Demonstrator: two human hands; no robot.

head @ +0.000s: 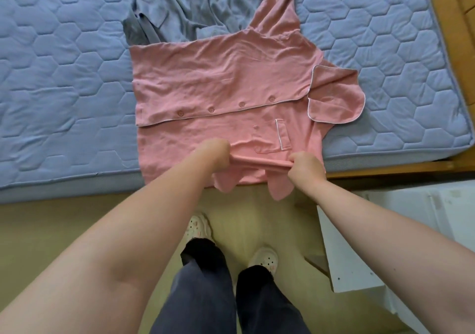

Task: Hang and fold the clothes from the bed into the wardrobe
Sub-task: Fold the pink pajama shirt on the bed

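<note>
Both hands' fingers curled tight, pinching a raised fold of the pink pajama shirt [221, 82] near the mattress [64, 82] front edge. Left hand [214, 155] knuckles up, right hand [305, 166] fisted beside the pocket. Forearms extended forward, bare. Shirt spread flat, buttoned, collar toward the mattress's right edge. Grey garment [180, 7] crumpled at the far edge, partly under the shirt.

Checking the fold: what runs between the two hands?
In the head view, a bunched ridge of the pink pyjama shirt stretches from the left hand to the right hand; nothing else.
</note>
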